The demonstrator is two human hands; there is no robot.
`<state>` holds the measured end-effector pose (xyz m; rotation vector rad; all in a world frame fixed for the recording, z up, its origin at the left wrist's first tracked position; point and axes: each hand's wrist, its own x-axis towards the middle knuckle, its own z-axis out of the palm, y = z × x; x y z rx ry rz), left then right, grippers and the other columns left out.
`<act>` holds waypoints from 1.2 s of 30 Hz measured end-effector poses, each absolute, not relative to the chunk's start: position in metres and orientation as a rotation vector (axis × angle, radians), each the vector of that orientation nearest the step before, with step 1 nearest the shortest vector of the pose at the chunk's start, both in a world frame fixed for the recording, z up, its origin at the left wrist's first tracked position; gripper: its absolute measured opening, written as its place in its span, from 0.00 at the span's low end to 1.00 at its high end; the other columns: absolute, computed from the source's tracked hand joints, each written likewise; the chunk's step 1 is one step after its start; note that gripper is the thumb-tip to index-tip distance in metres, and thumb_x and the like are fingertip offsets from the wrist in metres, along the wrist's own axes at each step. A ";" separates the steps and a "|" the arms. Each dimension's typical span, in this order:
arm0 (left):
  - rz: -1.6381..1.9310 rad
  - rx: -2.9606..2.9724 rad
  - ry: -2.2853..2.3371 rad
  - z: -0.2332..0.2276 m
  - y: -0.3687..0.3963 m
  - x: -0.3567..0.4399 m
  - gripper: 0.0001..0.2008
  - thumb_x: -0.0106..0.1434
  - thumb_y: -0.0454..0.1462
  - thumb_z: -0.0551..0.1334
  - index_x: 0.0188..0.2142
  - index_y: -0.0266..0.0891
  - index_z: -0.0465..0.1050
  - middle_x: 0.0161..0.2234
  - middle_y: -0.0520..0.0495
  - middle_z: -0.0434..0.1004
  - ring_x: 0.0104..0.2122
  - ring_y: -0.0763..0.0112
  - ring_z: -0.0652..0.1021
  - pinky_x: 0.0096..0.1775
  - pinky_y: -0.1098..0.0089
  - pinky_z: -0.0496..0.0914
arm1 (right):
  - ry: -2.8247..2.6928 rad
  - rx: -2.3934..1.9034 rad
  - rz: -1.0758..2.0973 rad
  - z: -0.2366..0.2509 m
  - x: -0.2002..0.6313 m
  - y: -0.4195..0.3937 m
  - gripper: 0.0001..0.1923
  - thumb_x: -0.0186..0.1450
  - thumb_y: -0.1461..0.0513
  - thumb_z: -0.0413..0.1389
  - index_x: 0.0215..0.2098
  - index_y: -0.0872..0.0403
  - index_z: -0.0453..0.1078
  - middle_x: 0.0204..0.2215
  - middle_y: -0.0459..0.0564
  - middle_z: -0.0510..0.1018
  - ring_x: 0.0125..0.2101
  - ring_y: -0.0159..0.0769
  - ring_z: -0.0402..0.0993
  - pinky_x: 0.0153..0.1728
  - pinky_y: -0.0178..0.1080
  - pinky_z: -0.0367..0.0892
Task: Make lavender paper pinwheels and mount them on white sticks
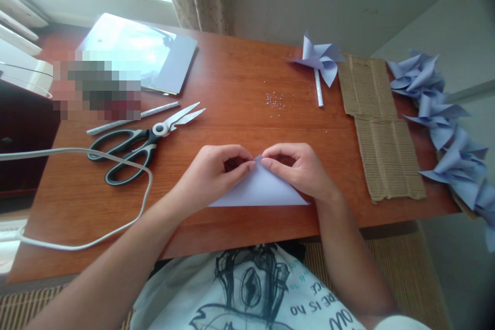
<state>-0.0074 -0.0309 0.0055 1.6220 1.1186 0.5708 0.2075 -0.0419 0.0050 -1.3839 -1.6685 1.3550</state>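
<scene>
A light blue sheet of paper (260,190), folded into a triangle, lies flat near the table's front edge. My left hand (216,172) and my right hand (299,167) meet at its top corner, fingertips pinching the tip from either side. Both hands rest on the paper and cover its upper edges. Open black-handled scissors (143,145) lie to the left of my left hand.
A finished blue pinwheel (319,59) on a white stick lies at the back. Corrugated cardboard (382,129) sits at the right, with several more pinwheels (444,124) along the right edge. A white cable (96,240), a rolled paper stick (133,117), a paper stack (145,54) and small beads (275,100) are also there.
</scene>
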 end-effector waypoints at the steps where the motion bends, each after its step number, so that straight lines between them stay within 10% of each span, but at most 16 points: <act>1: 0.570 1.621 1.116 0.006 -0.031 -0.007 0.11 0.65 0.41 0.63 0.33 0.36 0.80 0.24 0.53 0.76 0.22 0.77 0.68 0.24 0.77 0.62 | -1.670 -1.383 1.356 0.005 0.207 -0.042 0.08 0.66 0.57 0.62 0.35 0.52 0.80 0.33 0.48 0.84 0.33 0.38 0.78 0.33 0.37 0.71; 36: 0.577 1.643 1.106 0.004 -0.030 -0.007 0.10 0.65 0.40 0.64 0.33 0.35 0.80 0.23 0.53 0.76 0.22 0.77 0.69 0.26 0.77 0.63 | -1.705 -1.381 1.324 0.005 0.209 -0.041 0.07 0.65 0.57 0.63 0.35 0.52 0.79 0.34 0.48 0.84 0.34 0.38 0.79 0.35 0.38 0.72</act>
